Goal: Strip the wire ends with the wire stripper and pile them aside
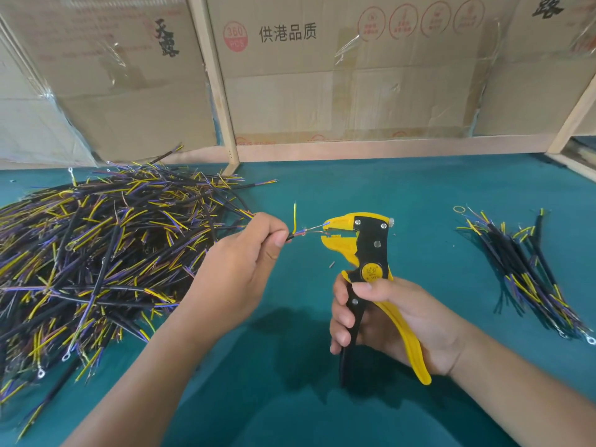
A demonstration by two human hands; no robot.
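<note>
My left hand (248, 253) pinches a short black cable (292, 237) whose thin inner wires fan out at its end. One yellow wire sticks straight up; a blue one and a reddish one reach into the jaws of the yellow and black wire stripper (364, 250). My right hand (380, 317) grips the stripper's two handles and holds it upright over the green table, jaws pointing left. A large heap of black cables with yellow and purple ends (96, 253) lies at the left. A smaller pile of cables (529, 275) lies at the right.
The green table top (403, 195) runs back to a wooden frame (222, 108) with taped cardboard boxes (322, 75) behind it. A small loose ring (458, 209) lies by the right pile. A tiny scrap of insulation (332, 264) lies below the stripper's jaws.
</note>
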